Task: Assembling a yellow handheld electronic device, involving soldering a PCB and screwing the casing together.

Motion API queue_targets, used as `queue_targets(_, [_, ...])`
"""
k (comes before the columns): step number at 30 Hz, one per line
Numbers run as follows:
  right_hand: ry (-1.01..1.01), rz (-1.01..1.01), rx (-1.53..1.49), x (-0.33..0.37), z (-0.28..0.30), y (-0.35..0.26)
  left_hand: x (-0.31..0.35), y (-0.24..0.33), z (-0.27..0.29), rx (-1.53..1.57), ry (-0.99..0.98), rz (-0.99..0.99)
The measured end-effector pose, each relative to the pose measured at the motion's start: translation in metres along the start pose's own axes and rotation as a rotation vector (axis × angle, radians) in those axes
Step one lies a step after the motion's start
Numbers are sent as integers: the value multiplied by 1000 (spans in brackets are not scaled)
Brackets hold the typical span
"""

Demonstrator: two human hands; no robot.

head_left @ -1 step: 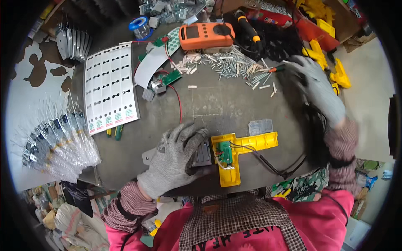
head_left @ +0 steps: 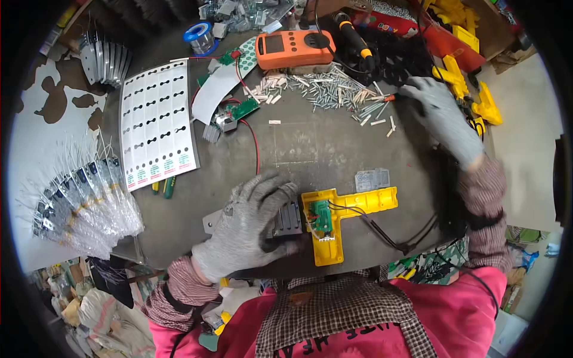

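Note:
My left hand [head_left: 239, 224], in a grey knit glove, lies over a grey ribbed part [head_left: 290, 219], thumb and fingers around it. A flat tab of that part shows left of the hand. Just right is an open yellow plastic housing half [head_left: 368, 201], T-shaped, with a green circuit board [head_left: 323, 216] inside and dark cables [head_left: 385, 233] running from it. My right hand [head_left: 439, 110], also gloved, reaches to the far right above a dark heap, its bent fingers apart. Beside its fingertips is a thin tool with an orange-red end [head_left: 390, 98]; I see no grip on it.
An orange meter [head_left: 295, 50] lies at the back, behind a pile of screws [head_left: 334, 89]. A sticker sheet [head_left: 156, 122], wired circuit boards [head_left: 243, 110] and bagged parts [head_left: 89, 203] are on the left. A clear plastic piece [head_left: 372, 179] lies behind the housing. Yellow shells [head_left: 486, 104] sit far right.
My right hand has shifted slightly left, and its fingers are more bent. My left hand stays over the grey ribbed part.

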State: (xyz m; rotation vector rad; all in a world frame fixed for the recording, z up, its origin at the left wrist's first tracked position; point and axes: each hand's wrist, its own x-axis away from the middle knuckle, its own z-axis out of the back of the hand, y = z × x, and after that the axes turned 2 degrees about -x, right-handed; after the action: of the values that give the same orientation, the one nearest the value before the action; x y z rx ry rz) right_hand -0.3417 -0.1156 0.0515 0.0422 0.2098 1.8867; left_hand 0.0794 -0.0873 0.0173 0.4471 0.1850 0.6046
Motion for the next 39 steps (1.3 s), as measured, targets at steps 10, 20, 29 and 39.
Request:
queue_targets(10, [105,-19,-364,40,53,-57,-20,0,-7,284,-52,-245])
queue_targets(20, [-136,211,-560,65,32,-139,-22,5,-5,184,-43,-210])
queue_targets(29, [-128,211,-492,63,33,-131,-23,5,-5,208,-63,-341])
queue_targets(39, [35,144,-584,46,17,-140,-18,3,-13,160,40,-307])
